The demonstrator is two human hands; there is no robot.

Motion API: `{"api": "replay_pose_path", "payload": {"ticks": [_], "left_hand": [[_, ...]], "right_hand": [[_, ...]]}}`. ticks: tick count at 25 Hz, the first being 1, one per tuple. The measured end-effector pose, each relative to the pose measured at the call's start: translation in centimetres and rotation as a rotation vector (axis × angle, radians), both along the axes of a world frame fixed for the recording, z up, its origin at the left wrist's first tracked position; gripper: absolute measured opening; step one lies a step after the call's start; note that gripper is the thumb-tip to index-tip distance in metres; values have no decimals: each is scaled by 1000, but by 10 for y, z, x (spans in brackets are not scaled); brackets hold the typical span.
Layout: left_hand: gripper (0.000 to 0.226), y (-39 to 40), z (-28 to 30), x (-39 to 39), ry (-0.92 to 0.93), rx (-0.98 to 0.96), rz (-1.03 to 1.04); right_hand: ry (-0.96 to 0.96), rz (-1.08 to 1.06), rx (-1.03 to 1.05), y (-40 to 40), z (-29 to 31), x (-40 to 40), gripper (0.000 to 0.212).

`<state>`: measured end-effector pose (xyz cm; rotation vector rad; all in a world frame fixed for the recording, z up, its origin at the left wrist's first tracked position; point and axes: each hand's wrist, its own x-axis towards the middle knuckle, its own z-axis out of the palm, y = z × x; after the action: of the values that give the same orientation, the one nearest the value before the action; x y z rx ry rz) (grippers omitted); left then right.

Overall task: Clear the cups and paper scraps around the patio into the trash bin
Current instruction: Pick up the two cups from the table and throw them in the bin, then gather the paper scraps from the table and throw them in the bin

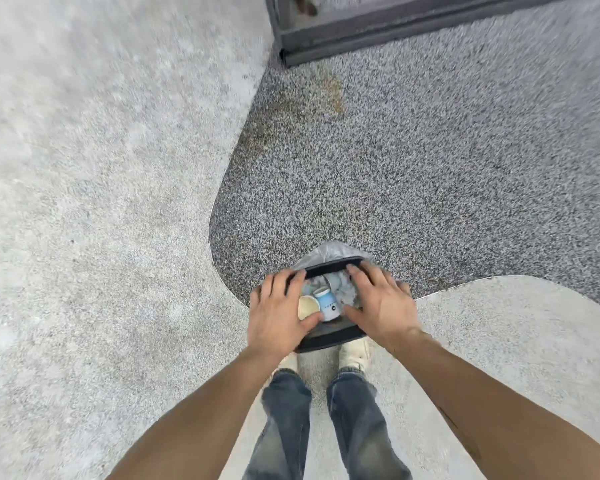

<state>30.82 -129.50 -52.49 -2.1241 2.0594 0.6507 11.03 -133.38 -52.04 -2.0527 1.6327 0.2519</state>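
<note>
A small black trash bin [330,337] with a clear plastic liner [329,250] is held just above my shoes. My left hand [279,306] grips its left side and my right hand [383,301] grips its right side, both with thumbs inside the rim and fingers over the outer edge. Inside lie a white and blue paper cup [328,301], a cream cup [307,307] and crumpled paper scraps [347,289].
Light concrete paving [101,168] curves around a dark speckled pebble surface [430,168] with a brownish stain [291,109]. A dark metal frame [378,29] crosses the top. My shoes [354,351] and jeans are below the bin.
</note>
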Motion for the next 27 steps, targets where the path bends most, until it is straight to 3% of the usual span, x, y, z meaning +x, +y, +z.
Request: {"api": "replay_pose_path", "payload": {"ticks": [7,13,19,27], "left_hand": [[86,-57,225,-20,96,-213,-133],[88,-89,351,-51,202,-393,-356],[89,-101,425,-72,275,-529,-699],[90,-23,455,-165,446,-501,-1196]], "right_hand": [[-54,-98,-244,-31,231,-58,76],[10,-210,-526,-8,378,-116,78],[71,-502,-684,72,452,-134,78],[209,-1018,-719,266,469,-125,77]]}}
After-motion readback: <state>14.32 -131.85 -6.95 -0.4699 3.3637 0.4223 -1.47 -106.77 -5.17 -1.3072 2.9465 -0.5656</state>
